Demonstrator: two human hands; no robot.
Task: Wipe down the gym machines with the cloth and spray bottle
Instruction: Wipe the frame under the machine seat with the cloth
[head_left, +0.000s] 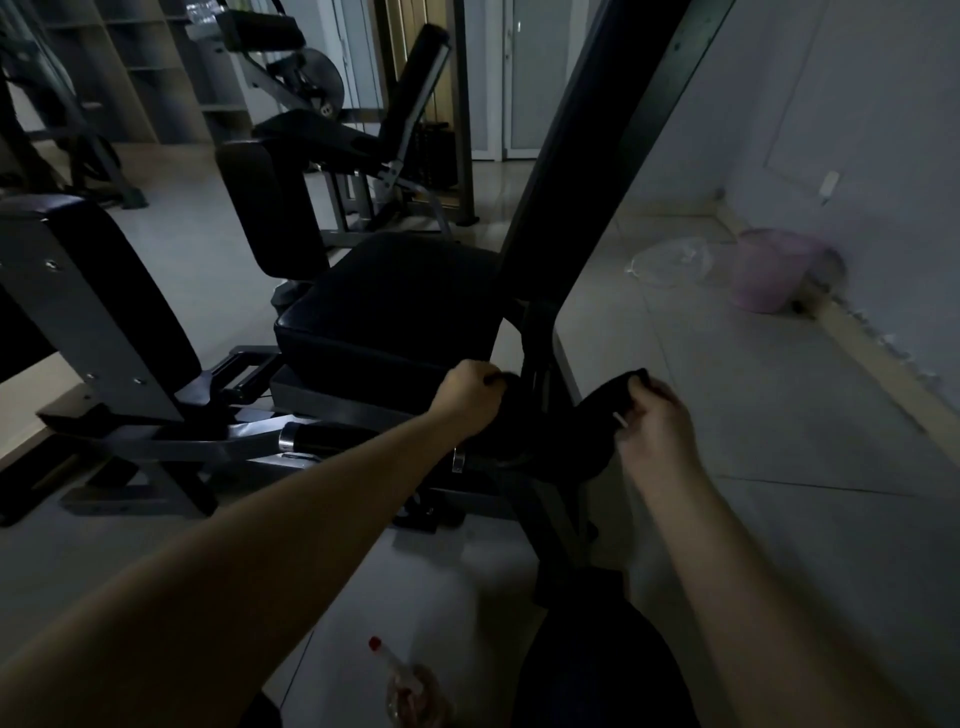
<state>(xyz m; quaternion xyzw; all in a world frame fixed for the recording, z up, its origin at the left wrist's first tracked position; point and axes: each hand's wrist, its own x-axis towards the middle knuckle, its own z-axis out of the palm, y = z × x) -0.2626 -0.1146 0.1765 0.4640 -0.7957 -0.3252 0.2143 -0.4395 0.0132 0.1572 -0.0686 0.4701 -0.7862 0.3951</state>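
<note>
Nearest the lens, at the bottom centre of the frame, the spray bottle (411, 688) lies on the tiled floor (779, 441) with its red-tipped nozzle pointing to the upper left, apart from both hands. At the far left a dark padded arm (109, 280) of the gym machine slants upward. Further right, the left hand (467, 397) is clenched on one end of the dark cloth (605, 402), just below the front edge of the black seat (395, 306). The cloth runs to the right across the machine's post (537, 374) under the seat; in the dim light I cannot tell whether it wraps round the post or only lies against it. The right hand (654, 431) pinches the cloth's other end, fingers curled on it. A long black backrest (587, 156) rises from the post to the upper right. At the right, by the wall, stands a pink bin (769, 270).
</note>
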